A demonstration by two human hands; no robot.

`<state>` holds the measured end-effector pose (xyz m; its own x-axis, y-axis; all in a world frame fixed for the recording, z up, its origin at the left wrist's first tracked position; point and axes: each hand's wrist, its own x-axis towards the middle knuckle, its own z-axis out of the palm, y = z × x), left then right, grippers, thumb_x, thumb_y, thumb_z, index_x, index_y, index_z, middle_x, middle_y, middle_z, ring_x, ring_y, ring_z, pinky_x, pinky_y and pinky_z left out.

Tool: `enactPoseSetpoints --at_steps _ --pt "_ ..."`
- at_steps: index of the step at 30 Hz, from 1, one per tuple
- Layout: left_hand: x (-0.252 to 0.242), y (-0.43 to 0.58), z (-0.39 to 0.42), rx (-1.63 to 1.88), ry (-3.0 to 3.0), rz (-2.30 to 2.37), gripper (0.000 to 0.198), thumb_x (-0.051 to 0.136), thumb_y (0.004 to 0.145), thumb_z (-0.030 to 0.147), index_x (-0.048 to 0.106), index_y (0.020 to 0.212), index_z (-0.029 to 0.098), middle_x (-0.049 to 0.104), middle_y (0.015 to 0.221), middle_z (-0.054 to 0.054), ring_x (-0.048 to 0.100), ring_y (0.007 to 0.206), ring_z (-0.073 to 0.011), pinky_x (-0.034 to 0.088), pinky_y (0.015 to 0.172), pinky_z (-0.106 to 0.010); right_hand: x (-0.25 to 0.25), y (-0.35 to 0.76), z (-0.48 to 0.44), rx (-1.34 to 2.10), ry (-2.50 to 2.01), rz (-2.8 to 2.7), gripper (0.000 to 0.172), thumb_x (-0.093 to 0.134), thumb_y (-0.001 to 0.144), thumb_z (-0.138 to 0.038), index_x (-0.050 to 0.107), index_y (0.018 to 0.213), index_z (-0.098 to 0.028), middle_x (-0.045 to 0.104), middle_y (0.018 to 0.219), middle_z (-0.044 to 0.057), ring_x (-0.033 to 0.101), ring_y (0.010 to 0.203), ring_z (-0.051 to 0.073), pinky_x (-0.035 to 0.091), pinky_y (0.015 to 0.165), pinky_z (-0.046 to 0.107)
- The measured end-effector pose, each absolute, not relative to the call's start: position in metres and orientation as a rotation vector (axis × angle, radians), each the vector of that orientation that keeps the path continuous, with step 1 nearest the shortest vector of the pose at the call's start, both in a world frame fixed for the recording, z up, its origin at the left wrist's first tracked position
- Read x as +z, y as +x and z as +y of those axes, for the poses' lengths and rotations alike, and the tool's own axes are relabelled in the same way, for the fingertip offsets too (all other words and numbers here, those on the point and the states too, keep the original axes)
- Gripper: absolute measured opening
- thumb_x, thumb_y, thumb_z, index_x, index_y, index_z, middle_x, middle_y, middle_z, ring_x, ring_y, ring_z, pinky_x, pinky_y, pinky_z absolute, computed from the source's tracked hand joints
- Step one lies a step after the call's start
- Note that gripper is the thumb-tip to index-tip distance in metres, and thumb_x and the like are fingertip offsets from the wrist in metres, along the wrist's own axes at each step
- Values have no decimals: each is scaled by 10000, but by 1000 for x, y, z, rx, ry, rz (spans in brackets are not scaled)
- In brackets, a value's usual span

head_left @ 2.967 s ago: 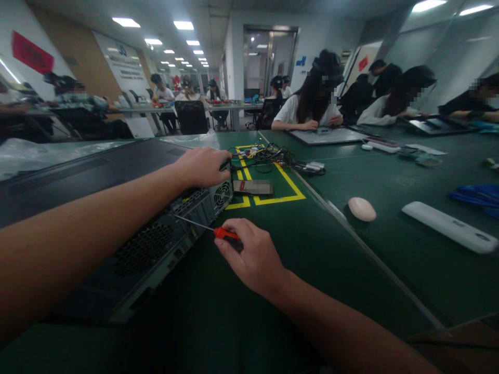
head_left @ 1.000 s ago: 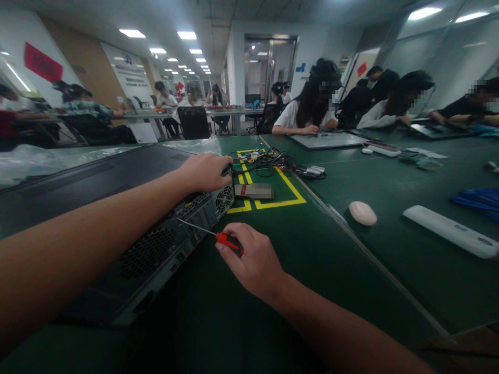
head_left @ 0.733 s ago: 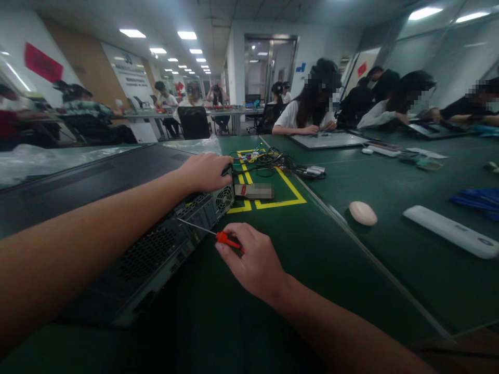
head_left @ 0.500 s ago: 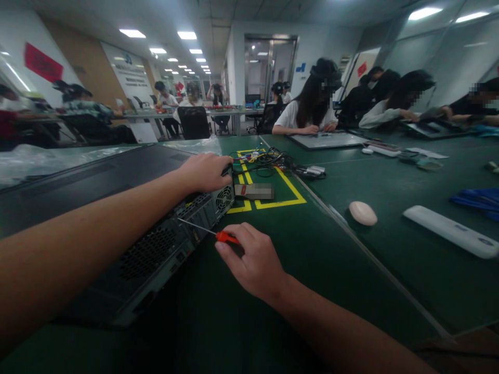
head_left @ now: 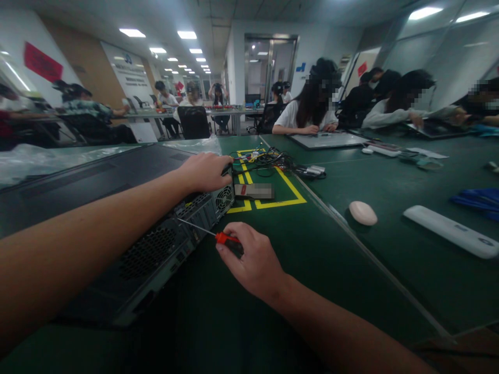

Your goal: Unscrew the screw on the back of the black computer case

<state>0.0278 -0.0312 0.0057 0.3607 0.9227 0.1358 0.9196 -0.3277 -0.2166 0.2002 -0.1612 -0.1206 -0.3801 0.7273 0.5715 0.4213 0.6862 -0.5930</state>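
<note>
A black desktop computer case (head_left: pixel 128 208) lies flat on the green table, its perforated rear panel facing me. My left hand (head_left: pixel 206 171) rests closed over the case's far top corner, above the round fan grille (head_left: pixel 223 197). My right hand (head_left: pixel 253 259) grips a red-handled screwdriver (head_left: pixel 224 238). Its thin metal shaft points left, and the tip touches the rear panel. Most of the handle is hidden in my fingers.
A yellow taped rectangle (head_left: pixel 288 192) marks the mat beyond the case, with a tangle of cables (head_left: pixel 265 156) and a flat component (head_left: pixel 253 190) in it. To the right lie a white mouse (head_left: pixel 362 212) and white keyboard (head_left: pixel 452 231). Other people work at tables behind.
Since three seconds ago the view has shifted down slightly. Both hands and the screwdriver stay in nearly the same place against the case; my right fingers shift slightly on the handle.
</note>
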Motion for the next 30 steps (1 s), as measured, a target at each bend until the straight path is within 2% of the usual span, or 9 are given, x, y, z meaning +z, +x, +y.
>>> enactPoseSetpoints --at_steps 7,13,21,30 --pt "6 28 -32 19 -2366 -1631 659 514 973 428 599 1590 211 778 1336 -209 748 1160 -421 574 934 -516 -123 200 -160 412 -865 -2040 96 655 1039 -230 656 1135 -228 776 1075 72 742 948 223 590 848 371" --pt "5 27 -29 41 -2351 -1656 669 528 967 464 586 1602 260 781 1332 -168 740 1171 -393 570 944 -490 -124 201 -160 410 -872 -2046 99 649 1043 -247 654 1141 -234 775 1076 69 741 962 226 587 854 374" --pt "5 27 -30 3 -2368 -1654 681 539 960 442 594 1603 222 774 1334 -208 735 1186 -443 567 958 -541 -121 201 -160 424 -867 -2032 81 642 1060 -259 665 1129 -223 766 1060 70 732 944 221 573 826 360" --pt "4 27 -30 17 -2365 -1631 670 513 968 443 595 1593 217 777 1323 -213 746 1163 -442 565 932 -528 -121 201 -162 453 -877 -2019 104 629 1074 -287 676 1137 -218 751 1051 69 724 934 213 579 828 343"
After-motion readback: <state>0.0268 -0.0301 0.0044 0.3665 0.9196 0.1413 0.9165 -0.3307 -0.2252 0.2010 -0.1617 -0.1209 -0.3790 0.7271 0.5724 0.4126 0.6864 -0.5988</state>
